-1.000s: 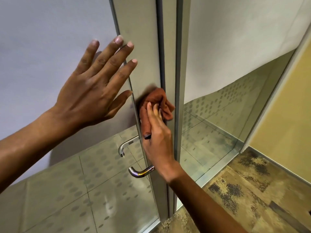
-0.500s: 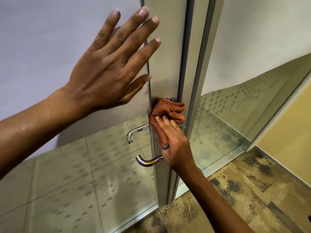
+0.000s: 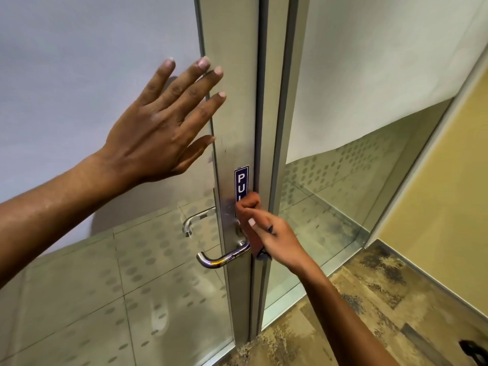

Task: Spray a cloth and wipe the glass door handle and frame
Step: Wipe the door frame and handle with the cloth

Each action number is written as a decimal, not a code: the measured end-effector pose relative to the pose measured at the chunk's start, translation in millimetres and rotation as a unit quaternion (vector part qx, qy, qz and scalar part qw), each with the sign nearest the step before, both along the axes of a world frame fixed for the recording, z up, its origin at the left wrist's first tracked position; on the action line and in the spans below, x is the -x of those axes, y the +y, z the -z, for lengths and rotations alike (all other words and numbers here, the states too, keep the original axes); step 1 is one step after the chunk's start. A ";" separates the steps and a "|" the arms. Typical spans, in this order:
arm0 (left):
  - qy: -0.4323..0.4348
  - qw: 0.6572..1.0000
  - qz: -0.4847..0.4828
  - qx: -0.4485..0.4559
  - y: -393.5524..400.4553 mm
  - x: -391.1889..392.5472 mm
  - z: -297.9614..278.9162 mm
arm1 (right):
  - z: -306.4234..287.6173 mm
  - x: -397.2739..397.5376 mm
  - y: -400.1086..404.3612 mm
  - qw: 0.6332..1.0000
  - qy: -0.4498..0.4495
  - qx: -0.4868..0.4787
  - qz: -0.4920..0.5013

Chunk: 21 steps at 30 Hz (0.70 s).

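Observation:
My left hand [image 3: 161, 128] lies flat with spread fingers against the frosted glass door [image 3: 92, 75], its fingertips reaching the metal door frame [image 3: 232, 101]. My right hand [image 3: 274, 236] is shut on an orange-brown cloth [image 3: 249, 204] and presses it to the frame just above the chrome lever handle [image 3: 224, 256]. The cloth covers the lower part of a blue PULL sticker [image 3: 241, 180]. A second lever handle [image 3: 196, 217] shows through the glass on the far side.
A fixed glass panel [image 3: 343, 180] with a dotted film stands to the right of the frame. A yellow wall [image 3: 449, 180] lies further right. Patterned carpet [image 3: 356, 299] covers the floor below. A dark object [image 3: 475, 351] sits at the lower right corner.
My right hand has slid the cloth down the frame towards the lever handle, uncovering the top of the PULL sticker. My left hand stays flat on the glass.

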<state>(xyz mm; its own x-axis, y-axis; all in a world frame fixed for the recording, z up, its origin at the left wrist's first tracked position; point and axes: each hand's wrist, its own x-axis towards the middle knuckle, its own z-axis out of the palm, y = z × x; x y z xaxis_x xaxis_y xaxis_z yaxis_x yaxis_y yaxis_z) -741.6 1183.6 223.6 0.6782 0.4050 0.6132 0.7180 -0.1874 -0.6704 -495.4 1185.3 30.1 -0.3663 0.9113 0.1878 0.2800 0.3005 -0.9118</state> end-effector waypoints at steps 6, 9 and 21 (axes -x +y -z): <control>0.003 1.000 -0.011 0.006 -2.1 -1.2 -0.9 | -17.1 -34.2 -6.3 0.869 0.428 0.233 0.083; 0.003 1.000 -0.013 0.009 -1.1 -1.4 -0.4 | -22.1 -54.9 -13.6 0.829 0.504 0.223 0.090; -0.008 1.000 -0.001 0.008 0.7 -0.4 1.1 | -3.4 -49.4 -26.0 0.807 0.510 0.258 0.152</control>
<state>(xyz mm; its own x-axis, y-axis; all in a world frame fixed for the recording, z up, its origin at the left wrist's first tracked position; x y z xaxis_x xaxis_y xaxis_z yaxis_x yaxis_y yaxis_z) -741.2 1184.3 222.5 0.6678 0.4164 0.6169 0.7285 -0.1959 -0.6564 -446.0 1159.3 33.5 -0.0054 0.9832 -0.1825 -0.7051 -0.1332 -0.6965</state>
